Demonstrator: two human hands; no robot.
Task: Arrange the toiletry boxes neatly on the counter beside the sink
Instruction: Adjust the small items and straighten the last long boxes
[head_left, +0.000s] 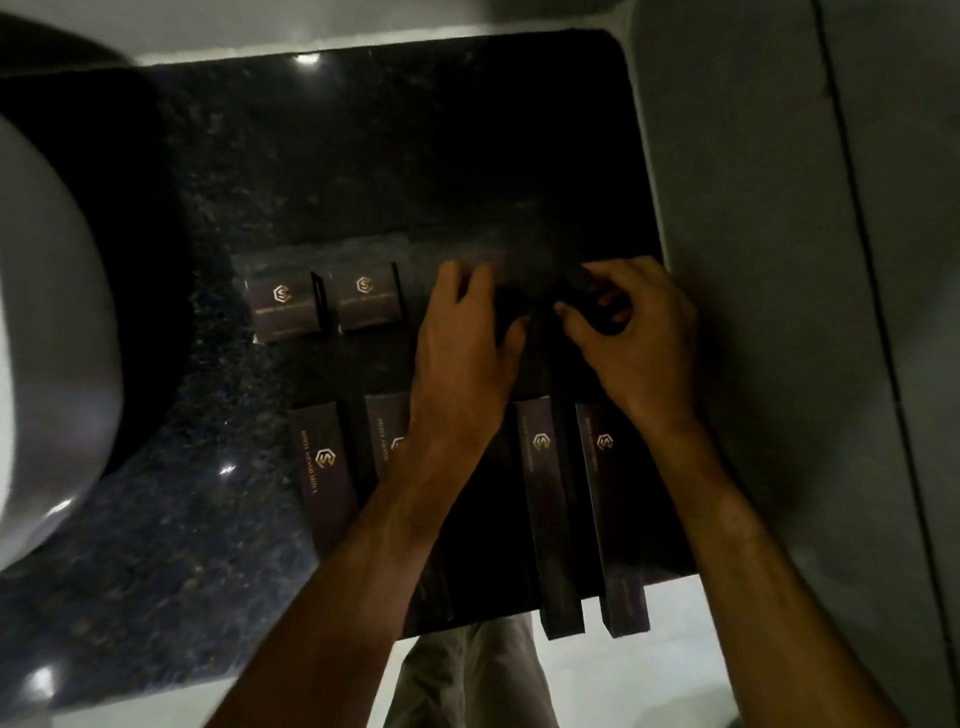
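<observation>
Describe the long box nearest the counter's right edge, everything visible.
The rightmost long box is slim, dark, likely printed card, with a gold hexagon logo and small lettering. It lies flat on the dark stone counter, parallel to its neighbouring long box with a gap between. Its near end overhangs the counter's front edge. Neither hand touches it.
</observation>
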